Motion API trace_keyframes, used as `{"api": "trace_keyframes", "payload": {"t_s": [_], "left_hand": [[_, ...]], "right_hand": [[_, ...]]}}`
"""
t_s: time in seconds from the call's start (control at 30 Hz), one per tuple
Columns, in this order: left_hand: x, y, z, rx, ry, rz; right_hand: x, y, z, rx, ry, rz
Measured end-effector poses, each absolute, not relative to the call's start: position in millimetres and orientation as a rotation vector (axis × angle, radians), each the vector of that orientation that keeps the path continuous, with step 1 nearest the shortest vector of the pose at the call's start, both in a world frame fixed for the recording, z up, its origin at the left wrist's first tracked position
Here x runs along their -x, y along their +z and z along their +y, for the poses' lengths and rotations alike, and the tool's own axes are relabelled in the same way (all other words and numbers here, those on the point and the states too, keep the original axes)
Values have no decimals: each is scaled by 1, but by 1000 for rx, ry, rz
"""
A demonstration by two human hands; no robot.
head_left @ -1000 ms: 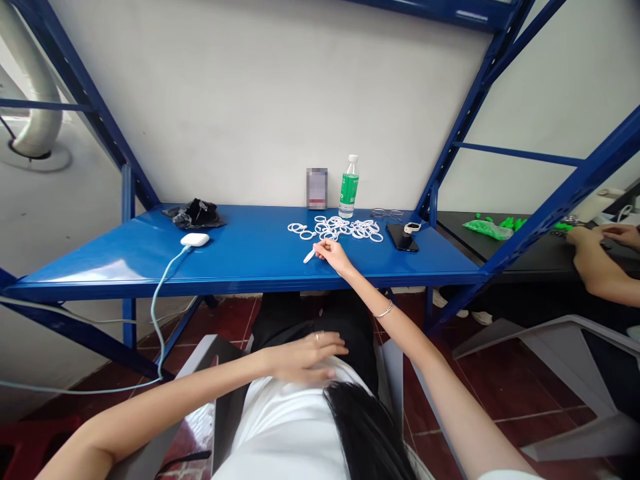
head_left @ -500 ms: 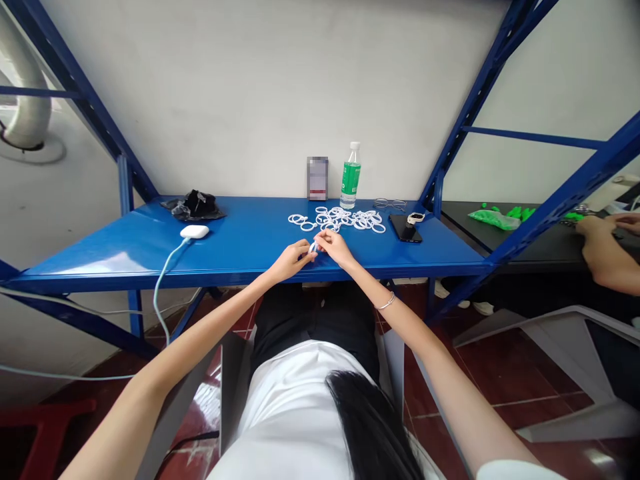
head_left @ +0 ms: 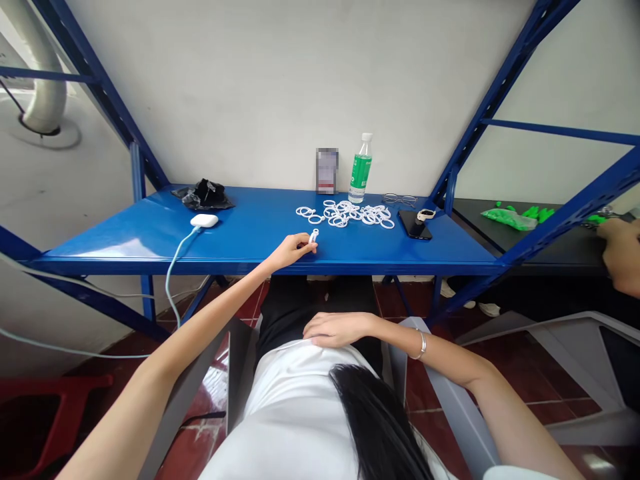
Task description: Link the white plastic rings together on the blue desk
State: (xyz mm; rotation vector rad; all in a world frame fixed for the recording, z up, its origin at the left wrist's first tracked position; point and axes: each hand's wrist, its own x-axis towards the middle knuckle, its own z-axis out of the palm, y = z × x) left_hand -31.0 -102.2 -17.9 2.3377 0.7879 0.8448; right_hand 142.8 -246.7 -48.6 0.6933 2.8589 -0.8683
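My left hand [head_left: 291, 250] rests on the front of the blue table [head_left: 250, 237], its fingers pinched on a small white clip [head_left: 313, 236]. Just beyond it lies a pile of several white rings [head_left: 347, 214]. My right hand [head_left: 334, 329] lies flat on my white shirt [head_left: 295, 413] at the waist, fingers stretched out and holding nothing. A bracelet shows on that wrist.
On the table stand a green-labelled water bottle [head_left: 361, 169], a small card [head_left: 327, 171], glasses [head_left: 400, 199], a phone with a watch [head_left: 416, 224], a white charger with cable [head_left: 204, 221] and a black bag [head_left: 204, 195]. Another person's hand [head_left: 620, 253] works at the right.
My right hand let go of the clip and dropped to my lap. The left hand, up from my lap, now holds the clip alone on the table.
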Motion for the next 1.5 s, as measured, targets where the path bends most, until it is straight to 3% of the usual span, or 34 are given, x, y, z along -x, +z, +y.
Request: {"api": "trace_keyframes", "payload": {"t_s": [0.1,0.37,0.5,0.77,1.03,1.17,1.33,1.5], "left_hand": [[31,-18,-100,-2349,833,781],[31,-19,-101,-2392,846,764],[31,-18,-103,-2390,841,762],[31,-17,-103,-2386,847,746],[30,-17,-105,-2399,865,747],[30,-16,-106,-2409,859,757],[31,-16,-106,-2417,856,752],[31,-19,-104,-2405,870,747]], "right_hand": [[-142,-52,-249,-740,-978,2722],[-124,-54,-254,-811,-520,2697],[-120,-45,-260,-850,-488,2658],[-124,-37,-268,-982,-652,2608],[-137,-28,-250,-1030,-1205,2588],[-137,-44,-242,-1118,-1181,2475],[-133,-69,-234,-1134,-1374,2420],[-131,-71,-230,-1535,-933,2742]]}}
